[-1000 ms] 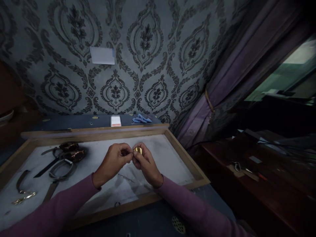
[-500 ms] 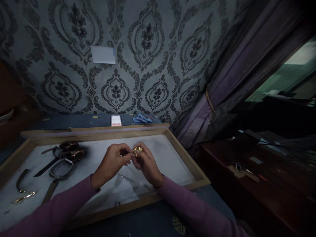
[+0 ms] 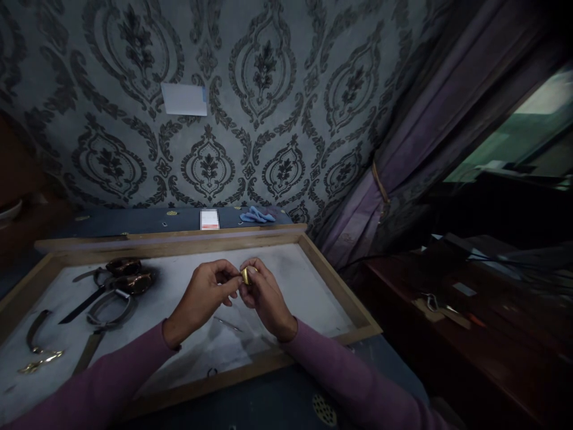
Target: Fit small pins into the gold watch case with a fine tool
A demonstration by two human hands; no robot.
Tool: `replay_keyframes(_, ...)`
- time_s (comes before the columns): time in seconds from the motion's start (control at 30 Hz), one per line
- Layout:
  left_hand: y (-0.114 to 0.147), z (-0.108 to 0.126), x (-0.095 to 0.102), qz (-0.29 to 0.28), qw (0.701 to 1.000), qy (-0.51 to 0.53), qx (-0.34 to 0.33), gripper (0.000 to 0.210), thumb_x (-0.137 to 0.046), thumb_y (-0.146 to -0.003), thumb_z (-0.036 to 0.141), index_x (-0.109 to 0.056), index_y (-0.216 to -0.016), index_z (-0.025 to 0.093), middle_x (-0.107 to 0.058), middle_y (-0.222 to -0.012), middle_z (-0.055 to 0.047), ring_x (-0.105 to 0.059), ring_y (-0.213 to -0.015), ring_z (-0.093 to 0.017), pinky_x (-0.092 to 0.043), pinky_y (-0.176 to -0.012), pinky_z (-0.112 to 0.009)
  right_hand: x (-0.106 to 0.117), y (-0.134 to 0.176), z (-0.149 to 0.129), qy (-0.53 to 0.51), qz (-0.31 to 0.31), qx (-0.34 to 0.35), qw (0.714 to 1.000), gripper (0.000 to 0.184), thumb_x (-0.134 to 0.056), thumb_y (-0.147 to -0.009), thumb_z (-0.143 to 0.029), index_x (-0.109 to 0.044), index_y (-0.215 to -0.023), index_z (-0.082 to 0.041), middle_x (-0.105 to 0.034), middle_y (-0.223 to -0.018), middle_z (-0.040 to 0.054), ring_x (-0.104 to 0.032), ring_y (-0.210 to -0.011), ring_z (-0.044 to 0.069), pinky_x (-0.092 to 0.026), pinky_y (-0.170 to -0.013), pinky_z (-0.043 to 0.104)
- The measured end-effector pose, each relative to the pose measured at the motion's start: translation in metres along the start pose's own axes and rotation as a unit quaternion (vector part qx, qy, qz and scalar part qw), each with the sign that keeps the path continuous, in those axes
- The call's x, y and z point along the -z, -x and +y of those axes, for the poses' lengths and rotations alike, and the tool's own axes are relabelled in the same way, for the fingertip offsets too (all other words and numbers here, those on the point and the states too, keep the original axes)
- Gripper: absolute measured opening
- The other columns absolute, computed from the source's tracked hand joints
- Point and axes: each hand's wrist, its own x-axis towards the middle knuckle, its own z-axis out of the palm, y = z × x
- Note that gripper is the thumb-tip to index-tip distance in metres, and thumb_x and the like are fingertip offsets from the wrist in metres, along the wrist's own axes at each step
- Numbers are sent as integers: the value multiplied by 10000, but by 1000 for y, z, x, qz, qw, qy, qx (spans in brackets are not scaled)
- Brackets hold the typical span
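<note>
My right hand (image 3: 270, 301) is closed around a small, shiny gold-coloured metal piece (image 3: 245, 275) with a curved surface; the fingers cover much of it. Against its left edge, my left hand (image 3: 203, 292) is closed in a pinch, thumb and fingertips together. Whatever lies between those fingertips is too small or hidden to name. Both hands are raised over the white bottom of a wooden-framed tray (image 3: 313, 269). Below them on the white surface lies a thin metal rod (image 3: 228, 324). A small dark open ring (image 3: 212, 372) rests by the tray's front edge.
On the tray's left are dark goggle-like cups (image 3: 134, 283), a looped strap (image 3: 110, 307) and a gold-coloured fitting (image 3: 41, 362) beside a curved strap. Behind the tray lie a phone-like white card (image 3: 209, 219) and a blue cloth (image 3: 257, 215). Tools lie on the red-brown table (image 3: 501, 346) at right.
The gold-coloured piece has turned in my right hand and now shows a narrower, smoother face. Both hands stay in nearly the same place. The view has shifted very slightly.
</note>
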Motion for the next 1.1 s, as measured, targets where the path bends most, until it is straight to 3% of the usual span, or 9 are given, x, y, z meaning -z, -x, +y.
replay_keyframes(0.2,6,-1,-4,21,1000,-3,-21,177,-623,-747,281,-572,-851,147,-609,-724,1,-594,-627,-127,-488,-460,-191,0,0,-1,-19,0,-1,1000,222,-558,-814,-412,-462,-860,-217,-465,-516,-79,-312,-401,62,-146,-388,173)
replay_keyframes(0.47,19,-6,-4,17,981,-115,-154,218,-470,-906,225,-596,-1082,198,-614,-973,-48,-618,-796,-147,-566,-603,-234,1,2,-4,-41,-10,2,999,287,-594,-806,-458,-466,-894,-217,-477,-544,-78,-300,-402,54,-132,-414,191)
replay_keyframes(0.73,19,-7,-2,21,965,-153,-213,262,-440,-917,155,-645,-1071,209,-607,-891,-36,-594,-774,-141,-563,-597,-221,1,2,-3,-44,-13,3,999,288,-600,-802,-458,-464,-888,-219,-462,-535,-80,-291,-411,63,-124,-415,195)
replay_keyframes(1.1,18,-9,-2,18,963,-157,-217,275,-441,-913,131,-660,-1058,210,-615,-894,-35,-600,-777,-136,-573,-602,-222,1,3,-4,-40,-17,-3,999,268,-596,-812,-442,-461,-871,-217,-468,-527,-81,-285,-404,58,-117,-419,193)
